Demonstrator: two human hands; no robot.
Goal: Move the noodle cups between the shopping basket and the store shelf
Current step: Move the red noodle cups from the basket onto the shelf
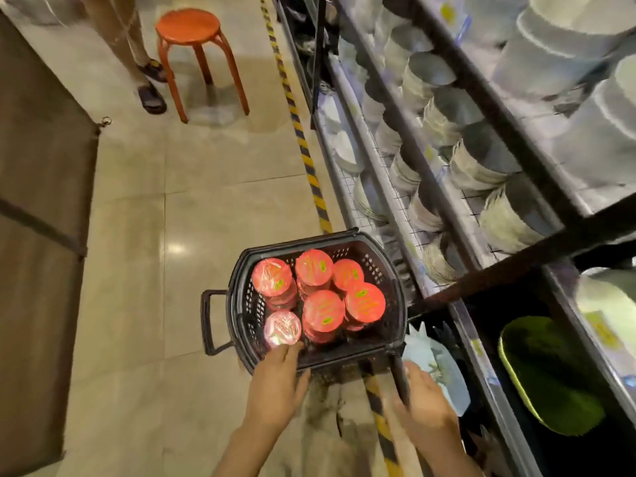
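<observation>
Head view looks down on a black shopping basket (385, 270) sitting on the tiled floor (206, 201) close beside the store shelf (447, 187), which runs along the right side. The basket's long axis lies roughly across the picture, its far long wall toward the shelf's lower tier, and a black handle (211, 321) sticks out from its left short end. Inside stand the noodle cups (321, 294), upright with their round red lids facing up; 6 lids show, 3 in the far row and 3 nearer, and more cups appear stacked beneath some of them. The near-left cup (283, 328) has a paler, shinier lid than the others.

The left hand (275, 383) rests on the basket's near rim at its left corner, fingers (290, 349) extended and close together, their tips just at the edge of the pale-lidded cup; whether they touch it cannot be told. The right hand (423, 404) is at the basket's near-right corner, blurred, its fingers curled around a black bar (401, 380) of the basket there.

An orange stool (192, 39) stands well apart up the aisle, beside another person's sandalled feet (151, 87). A yellow-and-black striped tape (303, 142) runs along the floor by the shelf. The shelf holds stacks of pale plates and bowls (481, 160), and a green-rimmed tray (547, 373) lies on a low tier.
</observation>
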